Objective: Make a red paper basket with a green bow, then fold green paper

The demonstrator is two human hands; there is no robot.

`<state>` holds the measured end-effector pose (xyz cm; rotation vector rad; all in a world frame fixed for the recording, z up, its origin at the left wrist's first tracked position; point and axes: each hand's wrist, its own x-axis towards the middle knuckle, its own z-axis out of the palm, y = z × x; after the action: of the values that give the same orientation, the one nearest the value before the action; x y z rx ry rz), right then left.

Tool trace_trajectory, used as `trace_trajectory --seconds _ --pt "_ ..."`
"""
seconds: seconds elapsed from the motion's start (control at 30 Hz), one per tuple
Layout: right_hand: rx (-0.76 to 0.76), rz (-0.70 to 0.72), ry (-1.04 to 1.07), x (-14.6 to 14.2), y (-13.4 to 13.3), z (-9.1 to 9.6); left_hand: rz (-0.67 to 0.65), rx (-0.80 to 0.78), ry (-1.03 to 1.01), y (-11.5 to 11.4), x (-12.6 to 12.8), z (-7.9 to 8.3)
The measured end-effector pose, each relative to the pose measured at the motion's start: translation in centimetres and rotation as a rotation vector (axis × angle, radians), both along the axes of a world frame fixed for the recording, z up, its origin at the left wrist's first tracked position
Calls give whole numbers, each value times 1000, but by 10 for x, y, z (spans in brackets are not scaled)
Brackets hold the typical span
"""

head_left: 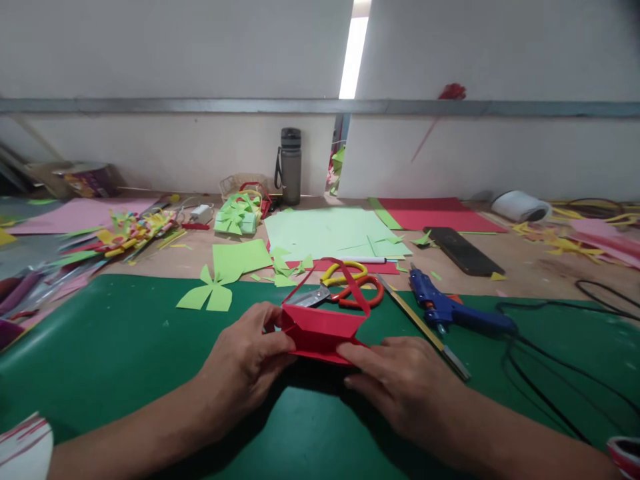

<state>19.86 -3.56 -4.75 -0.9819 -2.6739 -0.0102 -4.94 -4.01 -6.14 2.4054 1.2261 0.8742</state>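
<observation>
Between my two hands is a small red paper basket [320, 321] with a thin strip handle arching above its open top. My left hand [253, 353] pinches its left end, thumb on the near side. On the right, my right hand [395, 373] grips the near right wall, the forefinger at the rim and the thumb below. Just behind the basket lie scissors [357, 293] with red and yellow handles, partly hidden by the strip. A yellow utility knife [425, 327] rests beyond my right hand. Cut green paper petals [207, 293] lie to the left.
A blue glue gun [460, 313] with a black cord lies at the right on the green mat [135, 347]. Behind are a phone [465, 250], pale green sheets [325, 230], red paper [440, 213], a grey bottle [291, 170] and a white roll [520, 205]. Paper flowers [135, 233] are piled left.
</observation>
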Motion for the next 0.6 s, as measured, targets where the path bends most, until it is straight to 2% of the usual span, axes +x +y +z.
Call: trace_trajectory --seconds 0.13,0.23,0.3,0.4,0.6 --pt "-86 -186 -337 -10 0 8 28 -14 113 -2 2 2" --pt "-93 -224 -462 -14 2 18 46 -43 361 -2 4 11" --pt "-95 -215 -486 -14 3 22 42 -44 574 -2 4 20" --pt "-98 -185 -479 -13 4 22 -39 11 817 0 4 31" --pt "-80 -148 -467 -6 8 21 -183 122 1042 9 3 39"
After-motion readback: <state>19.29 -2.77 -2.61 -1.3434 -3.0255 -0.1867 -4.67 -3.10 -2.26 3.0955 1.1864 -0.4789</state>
